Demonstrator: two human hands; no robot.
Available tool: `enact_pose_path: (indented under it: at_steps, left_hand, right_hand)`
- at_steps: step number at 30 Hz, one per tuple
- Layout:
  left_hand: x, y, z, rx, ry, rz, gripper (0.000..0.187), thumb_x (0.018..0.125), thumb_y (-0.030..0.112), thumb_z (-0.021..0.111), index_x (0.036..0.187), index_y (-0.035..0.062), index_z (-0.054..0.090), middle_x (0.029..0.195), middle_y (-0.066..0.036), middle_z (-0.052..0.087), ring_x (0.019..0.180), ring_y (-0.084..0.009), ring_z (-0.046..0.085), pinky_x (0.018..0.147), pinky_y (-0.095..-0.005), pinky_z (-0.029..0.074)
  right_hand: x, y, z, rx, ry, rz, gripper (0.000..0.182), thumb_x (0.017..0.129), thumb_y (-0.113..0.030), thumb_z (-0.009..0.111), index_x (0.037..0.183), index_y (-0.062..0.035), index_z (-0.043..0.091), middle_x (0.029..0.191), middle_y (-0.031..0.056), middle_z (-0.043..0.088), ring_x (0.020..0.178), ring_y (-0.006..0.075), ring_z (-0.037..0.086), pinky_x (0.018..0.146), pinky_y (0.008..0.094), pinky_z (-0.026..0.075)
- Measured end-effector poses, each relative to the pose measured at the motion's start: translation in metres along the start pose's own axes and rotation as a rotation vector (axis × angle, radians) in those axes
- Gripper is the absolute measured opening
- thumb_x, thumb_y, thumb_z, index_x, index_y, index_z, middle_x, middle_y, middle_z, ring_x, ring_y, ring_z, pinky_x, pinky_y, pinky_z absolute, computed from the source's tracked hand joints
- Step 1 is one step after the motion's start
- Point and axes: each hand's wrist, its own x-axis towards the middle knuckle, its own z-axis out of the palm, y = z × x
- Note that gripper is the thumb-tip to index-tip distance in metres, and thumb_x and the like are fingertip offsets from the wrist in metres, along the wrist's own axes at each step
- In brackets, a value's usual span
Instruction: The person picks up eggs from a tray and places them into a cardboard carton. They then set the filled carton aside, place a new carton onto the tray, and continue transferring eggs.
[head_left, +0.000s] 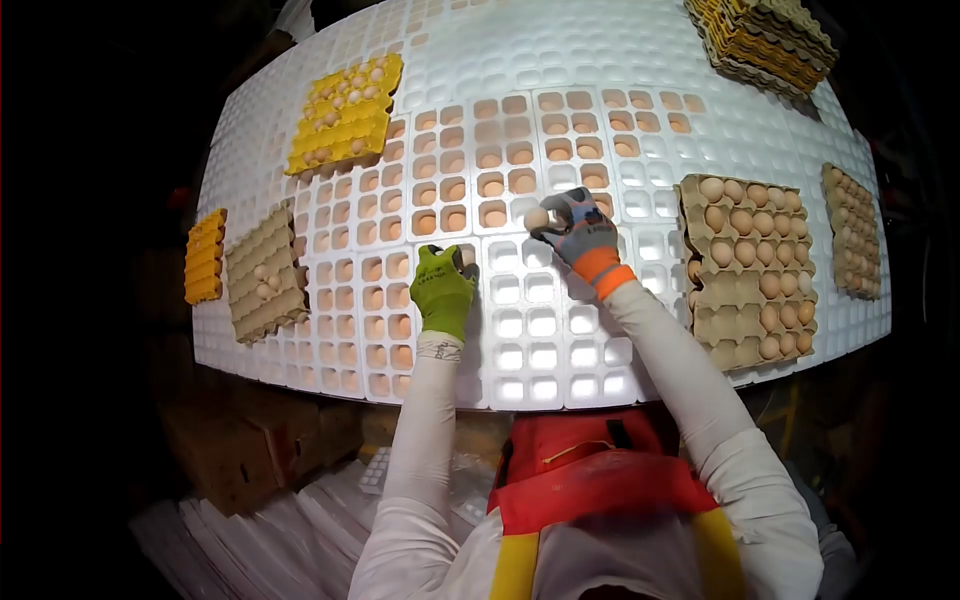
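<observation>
White foam trays (525,322) with square wells cover the table; many wells left of and beyond my hands hold brown eggs (493,213). My left hand (443,285), in a green glove with dark fingertips, is over the trays with its fingers curled at an egg (467,256). My right hand (577,235), in a grey and orange glove, grips a pale brown egg (537,217) between thumb and fingers above the wells. Right of it lies a grey-brown carton tray (725,322) partly filled with eggs.
A yellow tray (376,112) with some eggs lies at the back left. At the left are a carton tray (262,250) with a few eggs and a small yellow tray (205,258). Stacked trays (765,45) stand at the back right; another egg tray (852,230) lies far right.
</observation>
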Motion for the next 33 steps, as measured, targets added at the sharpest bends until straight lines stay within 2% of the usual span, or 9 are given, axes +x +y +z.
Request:
enact_pose_path:
  at_steps: [4,7,10,13,19,25,26,30,33]
  left_hand:
    - [-0.028,-0.028,-0.004,-0.473,0.261,0.246,0.039,0.088,0.015,0.067,0.127,0.0141,0.065,0.121,-0.008,0.065,0.100,-0.0299,0.066,0.080,-0.0365,0.056]
    - [-0.044,-0.036,0.013,-0.482,0.054,0.256,0.043,0.088,0.012,0.067,0.131,0.0147,0.063,0.124,-0.009,0.065,0.103,-0.0305,0.066,0.084,-0.0356,0.055]
    - [-0.047,-0.039,0.010,-0.529,0.050,0.232,0.046,0.089,0.012,0.066,0.134,0.0106,0.059,0.121,-0.011,0.063,0.108,-0.0295,0.063,0.087,-0.0374,0.053]
    - [-0.061,-0.061,0.033,-1.215,0.068,-0.089,0.049,0.089,0.008,0.064,0.137,0.0043,0.056,0.123,-0.015,0.059,0.111,-0.0301,0.060,0.092,-0.0364,0.051]
    - [-0.093,-0.036,0.038,-0.360,0.168,0.449,0.044,0.090,0.016,0.057,0.132,0.0030,0.062,0.125,-0.018,0.060,0.115,-0.0388,0.052,0.102,-0.0500,0.038]
    - [-0.081,-0.044,0.033,-0.648,0.040,0.410,0.046,0.093,0.021,0.054,0.133,-0.0010,0.060,0.134,-0.017,0.059,0.122,-0.0327,0.053,0.106,-0.0448,0.040]
    - [-0.083,-0.033,0.046,-1.268,-0.003,0.225,0.043,0.094,0.003,0.052,0.136,-0.0026,0.056,0.138,-0.013,0.059,0.123,-0.0263,0.056,0.107,-0.0371,0.042]
    - [-0.075,0.059,0.005,-1.139,-0.179,0.360,0.045,0.088,-0.004,0.054,0.133,-0.0058,0.054,0.134,-0.011,0.056,0.118,-0.0213,0.058,0.096,-0.0300,0.048]
    - [-0.094,0.176,-0.024,-1.116,-0.394,0.590,0.038,0.084,-0.005,0.059,0.121,-0.0004,0.066,0.120,-0.012,0.062,0.107,-0.0230,0.062,0.088,-0.0332,0.052]
  right_hand:
    - [0.016,-0.017,0.024,0.021,-0.048,0.032,0.039,0.089,-0.038,0.070,0.124,-0.0216,0.064,0.119,0.0109,0.063,0.105,0.0343,0.065,0.091,0.0432,0.053]
    - [-0.010,-0.042,0.024,0.247,-0.163,-0.078,0.041,0.089,-0.041,0.068,0.124,-0.0196,0.064,0.118,0.0130,0.063,0.106,0.0352,0.064,0.092,0.0438,0.053]
    - [-0.015,-0.050,0.039,-0.042,-0.283,-0.127,0.049,0.087,-0.038,0.071,0.132,-0.0209,0.061,0.121,0.0133,0.062,0.106,0.0349,0.065,0.090,0.0442,0.053]
    - [-0.024,-0.049,0.033,-0.132,-0.052,-0.184,0.047,0.090,-0.030,0.066,0.134,-0.0165,0.059,0.119,0.0128,0.060,0.105,0.0329,0.062,0.089,0.0470,0.050]
    - [-0.025,-0.015,0.078,-0.191,0.036,-0.467,0.028,0.085,-0.019,0.063,0.112,-0.0183,0.067,0.106,0.0080,0.060,0.102,0.0296,0.058,0.093,0.0463,0.043]
    - [-0.109,0.006,-0.035,0.240,0.111,-0.143,0.035,0.094,-0.018,0.066,0.128,-0.0120,0.059,0.112,0.0121,0.064,0.101,0.0275,0.065,0.088,0.0386,0.054]
    - [-0.128,0.021,-0.073,0.205,0.143,-0.147,0.038,0.092,-0.016,0.069,0.129,-0.0113,0.059,0.111,0.0113,0.064,0.101,0.0258,0.066,0.089,0.0365,0.054]
    - [-0.216,0.119,-0.206,-0.210,0.435,0.299,0.044,0.084,-0.025,0.074,0.126,-0.0167,0.064,0.113,0.0121,0.062,0.101,0.0324,0.063,0.088,0.0423,0.053]
    - [-0.225,0.150,-0.281,-0.724,-0.060,0.215,0.039,0.079,-0.026,0.075,0.117,-0.0186,0.067,0.115,0.0077,0.059,0.096,0.0308,0.062,0.082,0.0410,0.052]
